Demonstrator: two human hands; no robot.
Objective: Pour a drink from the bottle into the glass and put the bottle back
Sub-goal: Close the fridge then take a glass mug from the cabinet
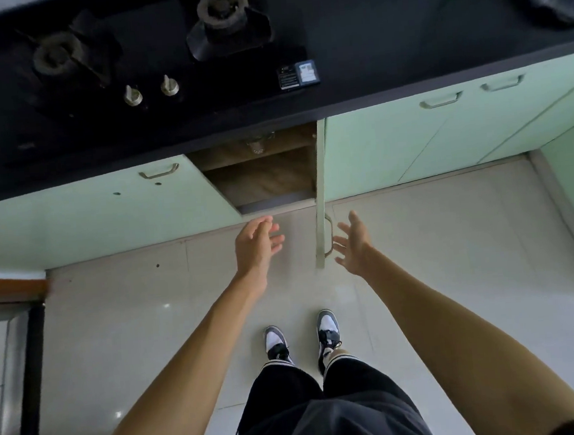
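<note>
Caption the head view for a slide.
Open and empty, the left hand and right hand reach toward the open cabinet door below the gas hob.

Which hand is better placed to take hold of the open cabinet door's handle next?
Right. The right hand, open, hovers beside the handle on that face of the cabinet door. The left hand, also open, is on the door's other side, before the open compartment.

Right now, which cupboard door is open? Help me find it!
Look under the black counter with the stove, along the row of pale green cupboard doors. The open door sticks out edge-on toward the person, just left of the right hand. Its neighbours lie flat and shut; only this one has a brown hollow beside it.
</note>
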